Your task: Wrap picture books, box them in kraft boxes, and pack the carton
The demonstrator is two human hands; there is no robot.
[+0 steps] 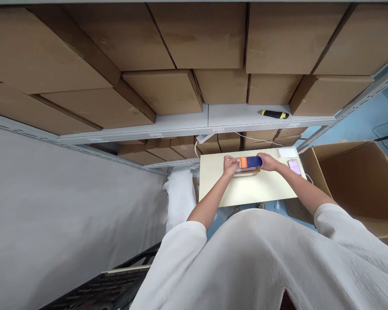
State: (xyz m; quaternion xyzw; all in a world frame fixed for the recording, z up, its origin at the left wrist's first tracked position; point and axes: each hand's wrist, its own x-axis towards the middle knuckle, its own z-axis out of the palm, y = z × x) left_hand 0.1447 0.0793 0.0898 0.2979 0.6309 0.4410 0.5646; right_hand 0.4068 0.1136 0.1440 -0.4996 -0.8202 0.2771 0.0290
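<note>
On a pale cream table (255, 189) lies a small flat cardboard box (247, 172). Over it sits a blue and orange tape dispenser (250, 162). My right hand (269, 162) is closed around the blue end of the dispenser. My left hand (230, 165) is curled at the orange end, fingers pressed on the box's left edge beside the dispenser.
A pink-screened phone (294, 167) and a white paper pad (287, 152) lie at the table's right. A large open carton (355, 181) stands to the right. Shelves of brown boxes (168, 90) fill the back, with a yellow-black utility knife (274, 114) on the shelf. A black crate (113, 288) sits at lower left.
</note>
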